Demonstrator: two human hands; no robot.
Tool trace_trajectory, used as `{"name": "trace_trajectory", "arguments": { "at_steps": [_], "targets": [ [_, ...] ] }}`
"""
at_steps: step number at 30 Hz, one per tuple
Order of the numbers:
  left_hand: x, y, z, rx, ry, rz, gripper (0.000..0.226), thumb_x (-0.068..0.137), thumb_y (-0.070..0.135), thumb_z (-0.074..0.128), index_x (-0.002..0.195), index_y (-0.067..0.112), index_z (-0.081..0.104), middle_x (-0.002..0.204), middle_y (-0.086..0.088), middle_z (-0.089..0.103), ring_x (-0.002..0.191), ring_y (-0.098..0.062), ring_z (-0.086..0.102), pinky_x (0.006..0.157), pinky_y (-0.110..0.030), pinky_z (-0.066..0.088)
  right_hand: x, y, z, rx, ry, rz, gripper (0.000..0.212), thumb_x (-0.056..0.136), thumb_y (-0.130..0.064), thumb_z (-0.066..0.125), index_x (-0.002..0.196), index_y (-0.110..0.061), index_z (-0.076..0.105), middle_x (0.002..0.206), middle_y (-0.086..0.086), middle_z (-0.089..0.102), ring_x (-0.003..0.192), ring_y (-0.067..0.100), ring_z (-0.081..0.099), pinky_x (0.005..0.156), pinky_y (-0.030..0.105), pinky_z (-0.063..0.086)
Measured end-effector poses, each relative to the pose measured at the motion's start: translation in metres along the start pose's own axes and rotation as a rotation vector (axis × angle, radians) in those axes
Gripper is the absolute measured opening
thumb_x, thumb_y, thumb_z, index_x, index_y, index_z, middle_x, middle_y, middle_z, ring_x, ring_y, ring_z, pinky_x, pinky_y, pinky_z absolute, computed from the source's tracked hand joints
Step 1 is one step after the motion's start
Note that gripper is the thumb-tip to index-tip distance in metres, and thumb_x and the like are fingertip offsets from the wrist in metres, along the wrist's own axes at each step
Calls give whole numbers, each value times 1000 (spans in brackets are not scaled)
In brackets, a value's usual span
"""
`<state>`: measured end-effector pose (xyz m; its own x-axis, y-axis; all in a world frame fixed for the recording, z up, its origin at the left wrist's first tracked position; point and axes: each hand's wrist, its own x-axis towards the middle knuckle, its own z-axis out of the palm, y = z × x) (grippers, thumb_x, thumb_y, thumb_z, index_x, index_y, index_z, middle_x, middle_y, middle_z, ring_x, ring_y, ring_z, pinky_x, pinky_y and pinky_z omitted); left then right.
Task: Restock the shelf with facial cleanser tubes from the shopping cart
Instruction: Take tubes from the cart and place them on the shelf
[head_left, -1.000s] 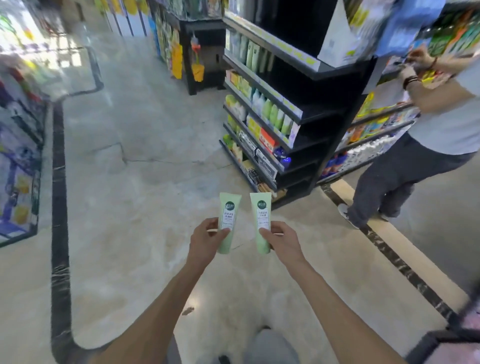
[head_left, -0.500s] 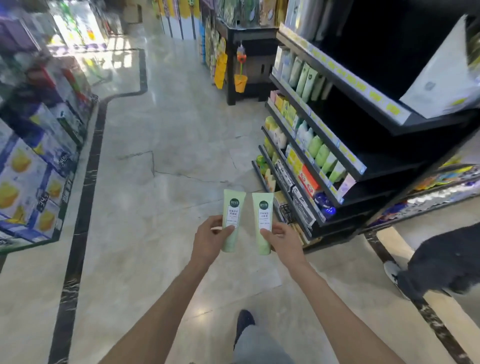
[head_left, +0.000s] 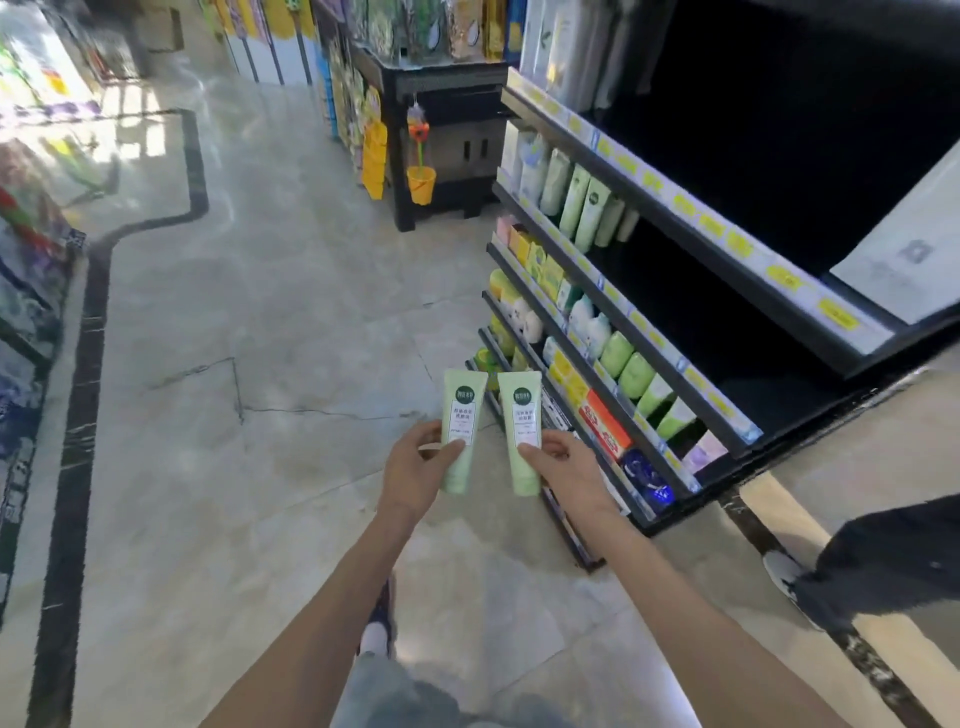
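I hold two pale green cleanser tubes upright in front of me, caps down, over the floor. My left hand (head_left: 415, 465) grips the left tube (head_left: 461, 426) and my right hand (head_left: 569, 470) grips the right tube (head_left: 521, 431). Both tubes carry a dark round logo and a white label. The black shelf unit (head_left: 670, 218) stands to my right, a short way ahead. Similar green tubes (head_left: 584, 205) stand in a row on its second level, with dark bare space to their right. The shopping cart is out of view.
Lower shelf levels hold green bottles (head_left: 626, 366), yellow boxes and a red box (head_left: 605, 421). Another person's dark trouser leg and shoe (head_left: 852, 566) stand at the shelf's near end on the right. A black display stand with an orange bucket (head_left: 422, 184) is farther down the aisle. Stacked goods line the left edge.
I have walked toward the shelf and turned along the aisle; it now fills the right side. The other person has slid mostly out of frame. Both tubes stay held the same way.
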<state>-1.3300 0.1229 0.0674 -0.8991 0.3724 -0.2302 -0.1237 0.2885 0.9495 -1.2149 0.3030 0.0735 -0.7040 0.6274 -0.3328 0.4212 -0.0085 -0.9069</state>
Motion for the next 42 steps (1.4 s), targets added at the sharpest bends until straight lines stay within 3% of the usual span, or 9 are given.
{"name": "trace_trajectory", "arguments": {
  "at_steps": [2,7,12,19,24,28,31,36,42],
  "targets": [
    [43,5,-1,30,-55,21,30,90,26,78,119,23,71,112,2,72,93,-18,69,86,-40,57,27,-8,10,2,53,9,28,89,-21,79,114,-14,68,106,6,70,95,21,68,76,25,53],
    [141,32,-10,103,-219,50,29,89,27,79,116,24,70,110,5,72,96,-18,69,89,-41,57,78,-44,33,26,212,27,26,92,-22,76,115,-14,67,98,-5,66,84,4,61,66,7,47],
    [220,66,-14,162,-365,82,37,91,27,76,125,17,67,114,2,70,95,-14,67,88,-35,55,124,-76,58,123,339,92,28,91,-26,77,114,-16,65,114,6,67,100,22,69,89,51,59],
    [301,94,7,210,-512,121,35,91,22,76,123,11,68,111,-6,71,95,-21,67,85,-32,54,185,-99,59,178,460,138,19,89,-35,78,102,-29,65,113,-1,66,102,16,67,95,45,58],
    [350,114,34,213,-585,166,26,94,16,73,119,16,66,104,2,69,87,-10,65,70,-13,50,240,-113,39,219,551,122,24,90,-45,75,105,-30,66,114,-5,68,107,16,67,98,43,56],
    [384,124,56,245,-615,141,34,94,18,74,126,10,65,111,-3,66,97,-19,65,81,-32,53,285,-124,15,265,649,97,28,95,-40,71,115,-22,64,118,0,65,107,19,67,95,41,58],
    [408,126,71,243,-631,141,31,93,20,75,123,15,67,111,-1,69,96,-19,67,84,-34,56,319,-137,-3,246,718,92,31,97,-35,69,120,-16,61,115,-1,65,96,10,64,79,25,55],
    [438,129,91,228,-671,150,33,92,22,76,124,15,67,111,0,71,93,-14,68,83,-34,58,370,-147,-32,195,831,48,24,93,-29,74,111,-19,62,106,0,68,100,21,68,91,43,59],
    [470,128,102,250,-691,160,34,91,24,77,123,19,69,116,-1,73,99,-14,69,86,-39,59,417,-158,-59,118,1003,3,31,93,-22,72,120,-11,61,109,2,68,93,12,63,86,34,56]
  ]
}}
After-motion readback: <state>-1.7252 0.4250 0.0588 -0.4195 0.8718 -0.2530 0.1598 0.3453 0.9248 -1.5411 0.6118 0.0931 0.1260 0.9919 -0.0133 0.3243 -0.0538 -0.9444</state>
